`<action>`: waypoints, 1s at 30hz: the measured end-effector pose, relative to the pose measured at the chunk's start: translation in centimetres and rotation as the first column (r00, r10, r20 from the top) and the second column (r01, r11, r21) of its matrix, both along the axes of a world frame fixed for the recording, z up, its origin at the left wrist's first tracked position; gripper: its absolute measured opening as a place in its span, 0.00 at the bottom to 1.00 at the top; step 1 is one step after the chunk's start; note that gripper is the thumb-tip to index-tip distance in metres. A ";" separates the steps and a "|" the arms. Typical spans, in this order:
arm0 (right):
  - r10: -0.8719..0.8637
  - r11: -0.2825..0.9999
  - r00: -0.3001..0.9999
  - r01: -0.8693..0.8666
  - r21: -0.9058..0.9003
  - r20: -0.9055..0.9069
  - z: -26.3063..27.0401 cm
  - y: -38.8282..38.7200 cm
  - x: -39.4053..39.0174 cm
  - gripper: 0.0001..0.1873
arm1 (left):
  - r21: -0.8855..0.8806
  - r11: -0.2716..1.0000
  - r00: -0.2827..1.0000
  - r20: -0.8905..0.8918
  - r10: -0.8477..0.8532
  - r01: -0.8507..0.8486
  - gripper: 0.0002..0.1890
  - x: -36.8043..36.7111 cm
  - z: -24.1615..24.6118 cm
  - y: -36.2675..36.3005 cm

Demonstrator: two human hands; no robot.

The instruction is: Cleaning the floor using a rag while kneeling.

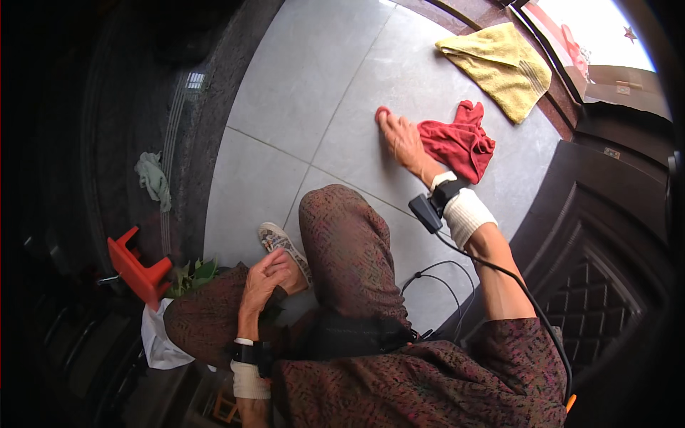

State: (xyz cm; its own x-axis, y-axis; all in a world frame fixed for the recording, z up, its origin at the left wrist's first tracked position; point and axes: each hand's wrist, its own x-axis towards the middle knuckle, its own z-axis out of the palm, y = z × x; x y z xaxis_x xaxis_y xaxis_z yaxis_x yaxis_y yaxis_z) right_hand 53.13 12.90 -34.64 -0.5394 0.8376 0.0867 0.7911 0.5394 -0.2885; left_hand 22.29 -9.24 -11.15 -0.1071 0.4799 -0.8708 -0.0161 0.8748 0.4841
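On the grey floor tiles, my right hand reaches forward, palm down, with its fingertips on a small round red thing, too covered to identify. Just right of that hand lies a crumpled red cloth. Farther up and right is a folded yellow towel. My left hand rests by my knee, above the patterned shoe, its fingers bent; nothing is seen in it. Both wrists wear white cuffs and black straps, and a cable runs from the right one.
A dark panelled door stands at the right. At the left are an orange-red plastic stool on its side, green leaves, a white bag and a pale cloth on a dark surface. Thin black cables trail beside my knee.
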 end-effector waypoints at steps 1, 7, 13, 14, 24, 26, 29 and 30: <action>0.032 0.999 0.999 -0.032 -0.018 0.005 0.4 -1.5 0.1 0.26 | 0.003 1.000 1.000 -0.002 0.006 -0.006 0.30 0.1 0.0 0.0; -0.223 0.973 0.970 0.227 -0.033 0.101 1.6 6.3 4.3 0.24 | 0.007 0.999 0.999 0.018 -0.044 0.044 0.30 0.0 -0.6 0.5; -0.055 0.998 0.992 0.056 -0.007 0.113 1.4 -0.3 8.9 0.30 | 0.034 0.999 1.000 0.023 -0.013 0.012 0.30 -0.3 -0.2 0.1; -0.102 0.993 0.988 0.107 -0.041 0.111 1.3 -1.1 11.1 0.31 | 0.024 1.000 1.000 0.029 -0.011 0.011 0.30 -0.5 0.0 -0.3; -0.444 0.872 0.891 0.455 -0.184 0.097 0.4 -14.3 11.6 0.32 | -0.037 0.999 0.997 0.082 0.007 -0.004 0.31 -0.3 -1.3 -1.0; -0.228 0.956 0.971 0.209 -0.207 -0.074 2.4 -13.0 4.8 0.33 | 0.006 1.000 0.997 0.073 -0.014 0.014 0.31 -0.6 -1.7 -1.3; -0.118 0.975 0.992 0.109 -0.194 -0.037 2.7 -14.1 4.0 0.34 | 0.025 0.999 0.998 0.041 -0.044 0.043 0.30 -0.1 -0.6 0.7; -0.087 0.974 0.992 0.067 -0.215 -0.088 3.2 -14.3 5.6 0.35 | 0.024 0.999 0.998 0.038 -0.049 0.048 0.30 -0.2 -0.4 0.7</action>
